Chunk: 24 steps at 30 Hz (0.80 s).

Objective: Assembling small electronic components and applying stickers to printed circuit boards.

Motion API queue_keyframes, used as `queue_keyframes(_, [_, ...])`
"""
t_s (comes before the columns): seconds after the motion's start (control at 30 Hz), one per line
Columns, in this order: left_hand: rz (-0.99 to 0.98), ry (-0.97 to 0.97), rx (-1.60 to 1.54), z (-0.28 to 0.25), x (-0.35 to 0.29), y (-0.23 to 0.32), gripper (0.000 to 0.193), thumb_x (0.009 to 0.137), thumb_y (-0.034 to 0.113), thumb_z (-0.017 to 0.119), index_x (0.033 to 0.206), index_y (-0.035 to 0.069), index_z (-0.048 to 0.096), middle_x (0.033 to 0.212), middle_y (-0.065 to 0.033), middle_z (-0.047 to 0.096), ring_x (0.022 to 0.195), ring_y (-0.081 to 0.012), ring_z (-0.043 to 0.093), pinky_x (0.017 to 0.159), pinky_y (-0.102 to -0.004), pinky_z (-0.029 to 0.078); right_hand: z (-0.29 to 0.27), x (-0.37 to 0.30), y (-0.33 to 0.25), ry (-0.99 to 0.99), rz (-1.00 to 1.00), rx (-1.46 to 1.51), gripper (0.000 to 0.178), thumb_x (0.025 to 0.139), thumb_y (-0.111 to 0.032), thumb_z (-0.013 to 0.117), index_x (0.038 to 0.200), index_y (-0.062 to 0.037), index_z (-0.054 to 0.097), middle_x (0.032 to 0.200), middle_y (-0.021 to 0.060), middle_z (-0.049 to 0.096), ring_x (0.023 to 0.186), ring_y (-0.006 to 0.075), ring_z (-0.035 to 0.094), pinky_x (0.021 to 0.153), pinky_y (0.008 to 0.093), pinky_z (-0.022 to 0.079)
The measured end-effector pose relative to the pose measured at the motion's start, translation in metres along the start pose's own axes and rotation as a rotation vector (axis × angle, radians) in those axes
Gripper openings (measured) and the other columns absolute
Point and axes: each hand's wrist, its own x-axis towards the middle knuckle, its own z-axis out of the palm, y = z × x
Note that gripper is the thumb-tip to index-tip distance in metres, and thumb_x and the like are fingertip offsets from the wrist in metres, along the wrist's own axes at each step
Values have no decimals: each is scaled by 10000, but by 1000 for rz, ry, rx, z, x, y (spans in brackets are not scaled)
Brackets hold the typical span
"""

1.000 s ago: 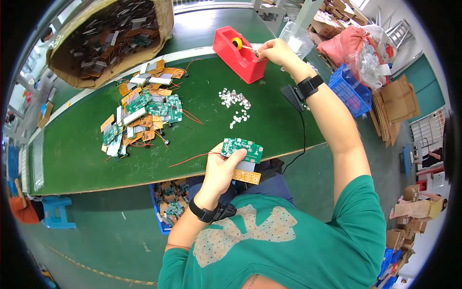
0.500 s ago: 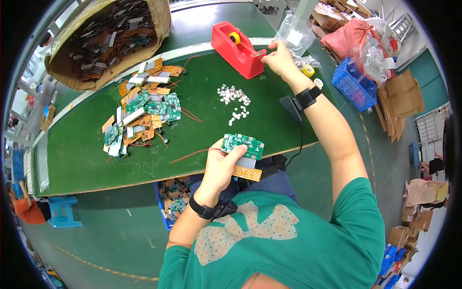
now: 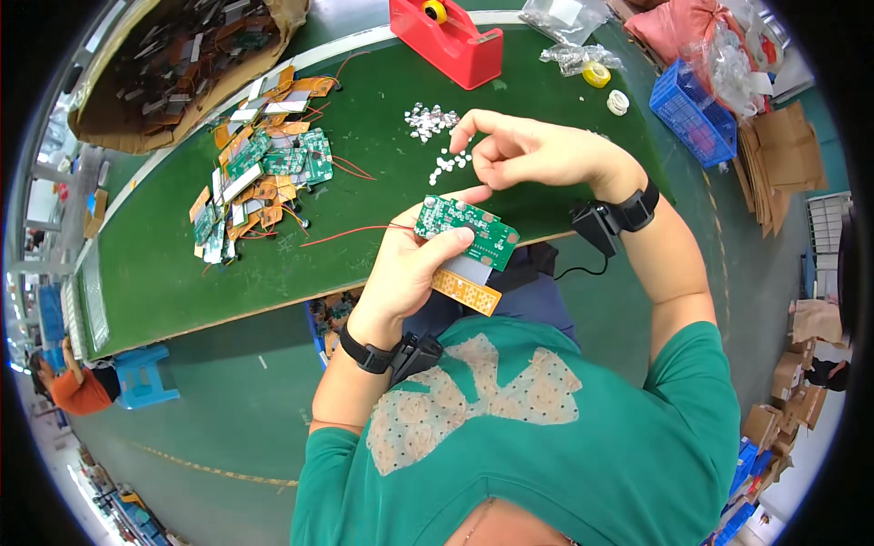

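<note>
One green board [image 3: 493, 240] is in our left hand [image 3: 405, 259], over the near edge of the tabletop [image 3: 182, 300]. We grasp it with the thumb pressed on its face and the other fingers beneath. A grey piece [image 3: 470, 269] and an orange strip [image 3: 466, 291] jut from its lower side, and a red wire [image 3: 355, 234] trails off to the left. Our right hand [image 3: 546, 156] is just beyond the board, its fingers curled; we cannot tell whether they pinch anything.

Farther out, white bits [image 3: 428, 120] lie scattered on the tabletop. To their left we see a heap [image 3: 259, 168] of boards, strips and wires, and behind it a carton [image 3: 137, 136] full of similar parts. A red dispenser [image 3: 446, 45] stands at the far side, with a yellow roll on it. Right of it lie a plastic bag [image 3: 564, 20], a yellow tape roll [image 3: 594, 73] and a white roll [image 3: 617, 100]. Past the tabletop's right side we see a blue basket [image 3: 699, 126].
</note>
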Motion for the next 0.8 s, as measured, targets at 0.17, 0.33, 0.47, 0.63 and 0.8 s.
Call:
queue_keyframes(0.17, [5, 3, 33, 7, -3, -2, 377, 868, 26, 610, 1237, -40, 568, 1026, -105, 677, 913, -178, 676, 840, -306, 544, 15, -9, -8, 78, -27, -442, 390, 874, -142, 656, 1194, -45, 457, 725, -6, 483, 686, 67, 437, 608, 239, 391])
queue_keyframes(0.33, [58, 57, 24, 0, -4, -10, 360, 865, 17, 624, 1217, -43, 577, 1071, -115, 670, 929, -170, 668, 841, -303, 545, 34, -22, 2, 493, -266, -694, 403, 860, -206, 693, 1196, -53, 531, 805, -3, 547, 690, 85, 485, 617, 230, 420])
queue_keyframes(0.47, [106, 119, 55, 0, -4, -8, 373, 860, 29, 613, 1216, -70, 567, 1162, -149, 643, 921, -166, 670, 820, -305, 556, 20, -26, 37, 536, -70, 154, 173, 889, -181, 642, 972, -29, 640, 828, -4, 616, 690, 62, 540, 611, 207, 445])
queue_keyframes(0.63, [121, 139, 82, 1, -3, -8, 397, 861, 56, 596, 1224, -98, 550, 1184, -163, 633, 906, -168, 675, 791, -306, 570, 37, -18, 61, 400, 5, 635, 132, 882, -173, 636, 895, -44, 661, 779, -17, 606, 658, 53, 523, 596, 190, 423])
queue_keyframes(0.8, [130, 123, 64, 5, -3, -5, 383, 861, 43, 594, 1216, -97, 553, 1199, -171, 627, 904, -165, 674, 789, -307, 572, 42, -12, 62, 400, -15, 634, 84, 875, -134, 636, 871, -51, 643, 758, -26, 579, 653, 54, 490, 604, 200, 408])
